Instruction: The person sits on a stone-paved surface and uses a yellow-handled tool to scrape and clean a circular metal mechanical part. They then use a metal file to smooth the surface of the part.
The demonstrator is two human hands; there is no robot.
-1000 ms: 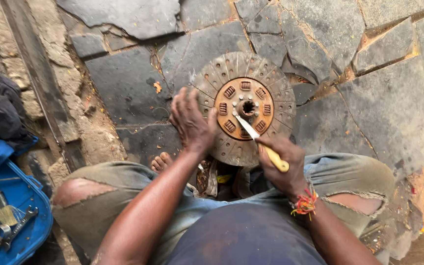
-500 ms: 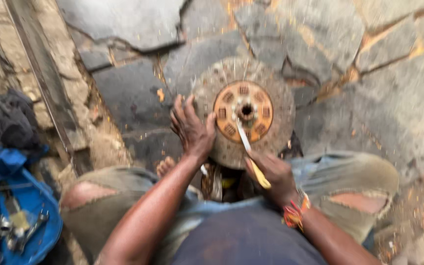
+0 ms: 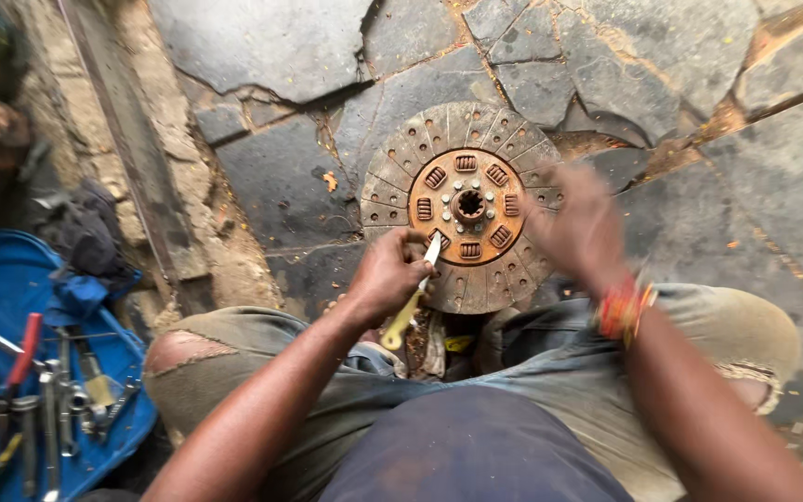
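Gripping yellow-handled tool [image 3: 411, 302], left hand [image 3: 388, 274] clamped, tip on clutch disc [image 3: 462, 204] propped before knees. Right hand [image 3: 573, 223] blurred at disc's right rim, grip unclear. Risk: tool slipping, disc toppling.

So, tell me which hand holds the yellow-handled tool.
The left hand grips the yellow-handled screwdriver against the clutch disc; the blurred right hand holds nothing visible.

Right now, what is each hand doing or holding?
Left hand: closed around the yellow-handled tool, its tip against the clutch disc.
Right hand: blurred, over the disc's right edge; open or closed cannot be told.
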